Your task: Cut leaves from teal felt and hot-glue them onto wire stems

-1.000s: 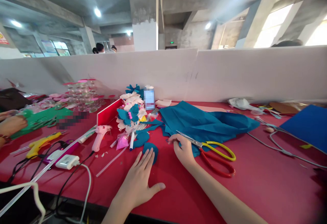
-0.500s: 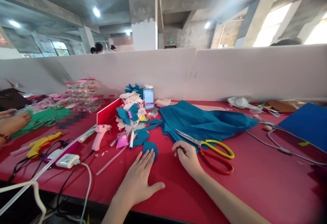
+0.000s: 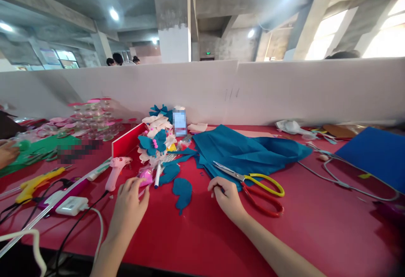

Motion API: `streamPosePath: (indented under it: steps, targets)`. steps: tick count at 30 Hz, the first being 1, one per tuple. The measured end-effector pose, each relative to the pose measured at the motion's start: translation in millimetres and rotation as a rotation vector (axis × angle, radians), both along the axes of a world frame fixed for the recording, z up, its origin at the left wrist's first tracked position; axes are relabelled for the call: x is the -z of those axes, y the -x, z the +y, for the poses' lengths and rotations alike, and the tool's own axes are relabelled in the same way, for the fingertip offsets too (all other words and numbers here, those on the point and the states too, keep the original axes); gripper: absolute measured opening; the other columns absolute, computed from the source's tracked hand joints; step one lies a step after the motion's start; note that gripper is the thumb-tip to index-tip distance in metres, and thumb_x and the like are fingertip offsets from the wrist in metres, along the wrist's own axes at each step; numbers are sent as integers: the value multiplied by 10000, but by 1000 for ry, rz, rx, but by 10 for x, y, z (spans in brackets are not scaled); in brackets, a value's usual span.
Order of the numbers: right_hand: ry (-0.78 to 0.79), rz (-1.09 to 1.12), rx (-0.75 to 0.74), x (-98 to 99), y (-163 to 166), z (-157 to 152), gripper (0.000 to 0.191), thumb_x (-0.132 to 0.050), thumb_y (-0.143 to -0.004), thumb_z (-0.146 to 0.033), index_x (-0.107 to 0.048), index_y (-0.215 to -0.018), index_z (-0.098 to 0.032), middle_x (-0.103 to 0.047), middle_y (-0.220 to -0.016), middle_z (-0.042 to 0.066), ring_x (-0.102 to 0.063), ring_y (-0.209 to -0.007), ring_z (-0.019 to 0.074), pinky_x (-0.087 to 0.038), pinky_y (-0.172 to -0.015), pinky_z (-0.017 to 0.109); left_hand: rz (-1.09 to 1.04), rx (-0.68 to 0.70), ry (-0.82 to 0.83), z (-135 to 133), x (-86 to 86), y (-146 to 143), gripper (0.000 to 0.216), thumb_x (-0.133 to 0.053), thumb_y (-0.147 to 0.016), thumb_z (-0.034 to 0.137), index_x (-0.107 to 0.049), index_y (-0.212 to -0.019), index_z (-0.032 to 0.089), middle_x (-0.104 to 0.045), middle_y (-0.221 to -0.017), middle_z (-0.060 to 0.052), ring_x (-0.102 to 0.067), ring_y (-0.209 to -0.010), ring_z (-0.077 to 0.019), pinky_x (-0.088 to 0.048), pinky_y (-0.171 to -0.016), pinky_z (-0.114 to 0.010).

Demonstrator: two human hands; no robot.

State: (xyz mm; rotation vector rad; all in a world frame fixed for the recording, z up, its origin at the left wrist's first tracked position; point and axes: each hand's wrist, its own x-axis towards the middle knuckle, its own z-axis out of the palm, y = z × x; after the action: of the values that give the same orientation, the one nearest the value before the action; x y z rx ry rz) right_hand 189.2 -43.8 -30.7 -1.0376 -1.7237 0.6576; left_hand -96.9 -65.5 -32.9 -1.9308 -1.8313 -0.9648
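My left hand (image 3: 129,203) hovers over the table by a pink packet (image 3: 146,176), its thumb apart from the fingers. A thin translucent strip passes partly beneath it. Right of that hand lies a teal cut-out felt piece (image 3: 183,192), flat with a pointed tip towards me. A second teal cut-out (image 3: 170,173) sits just behind, next to a white marker (image 3: 157,175). My right hand (image 3: 224,190) rests curled on the table, with something small and dark partly hidden in its fingers. Beside it, scissors (image 3: 243,178) with yellow and red handles lie partly on a teal felt sheet (image 3: 240,144).
A pink glue gun (image 3: 116,171), a yellow glue gun (image 3: 41,184) and a white plug (image 3: 72,205) with cables occupy the left. Fabric flowers (image 3: 155,142) and a phone (image 3: 179,123) stand behind. A co-worker's hand (image 3: 8,154) is at far left; a blue sheet (image 3: 376,154) is at right.
My left hand has lifted off the teal cut-out and moved left to the pink packet, leaving the piece uncovered. My right hand stays curled by the scissors. The view has shifted slightly.
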Motion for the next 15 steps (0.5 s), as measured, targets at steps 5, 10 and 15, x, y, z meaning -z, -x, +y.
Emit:
streamPosePath:
  steps: [5, 10, 15]
  targets:
    - [-261, -416, -231, 18, -3, -88, 243, -365, -728, -26, -553, -690, -175, -597, -695, 45, -539, -634, 147, -406, -581, 229, -56, 104, 124, -10, -96, -82, 212, -437, -853, 309, -601, -926, 196, -651, -982, -78, -609, -936, -250, -508, -770, -349]
    - [-459, -738, -342, 14, 1, -140, 244, -383, -790, -36, -575, -703, -161, -608, -712, 63, -505, -624, 147, -413, -636, 252, -55, 140, 156, 38, -43, -127, 195, -438, -849, 274, -606, -909, 197, -661, -961, -70, -613, -922, -238, -500, -807, -354]
    - [-400, -714, 57, -93, -183, 172, 242, -425, -771, -44, -614, -884, -144, -640, -912, 106, -560, -879, 215, -435, -810, 325, 3, 128, 58, 69, 107, -16, 233, -420, -849, 229, -618, -959, 170, -618, -1057, -121, -580, -991, -259, -491, -853, -387]
